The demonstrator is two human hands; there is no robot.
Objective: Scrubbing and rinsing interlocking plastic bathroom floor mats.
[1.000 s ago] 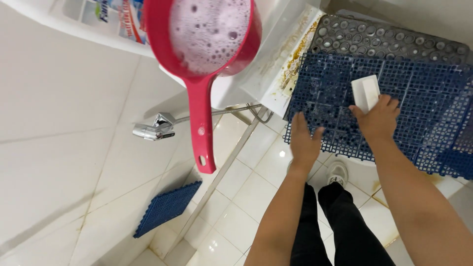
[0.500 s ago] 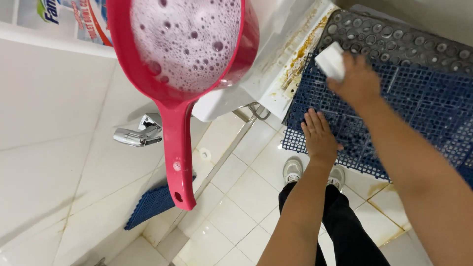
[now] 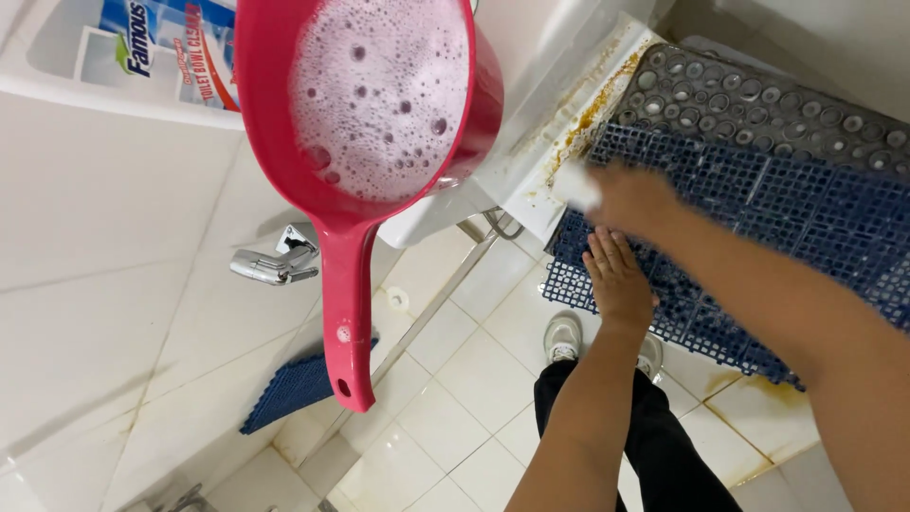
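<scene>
Blue perforated plastic floor mat [image 3: 758, 209], a stiff grid of small square cells, stood up on edge against the white tiled wall at 2 o'clock from my shoes, its lower edge resting on the floor tiles. My left hand [image 3: 618, 280] lies flat on the mat's lower corner, fingers spread wide and pressing it steady; it grips nothing. My right hand [image 3: 633, 197], blurred, is closed around a small white block [image 3: 575, 185], probably a sponge or soap bar, held against the mat's upper left part at 12 o'clock from the left hand. I judge the mat light but broad and springy, so it would flex and flap if lifted by one corner; wet and soapy, its face looks slippery, while the open cells give fingers a hold. The best purchase, I judge, is hooking fingertips through the grid near an edge, one hand on each side. Behind it stands a grey studded mat [image 3: 777, 104] with round cups, at 1 o'clock. A rust-stained white ledge [image 3: 559, 133] runs at 11 o'clock. A red plastic dipper of foamy water [image 3: 370, 104] sits at 10 o'clock, its handle hanging down, above a chrome tap [image 3: 270, 264]. A second blue mat piece [image 3: 289, 389] lies on the floor at 8 o'clock.
</scene>
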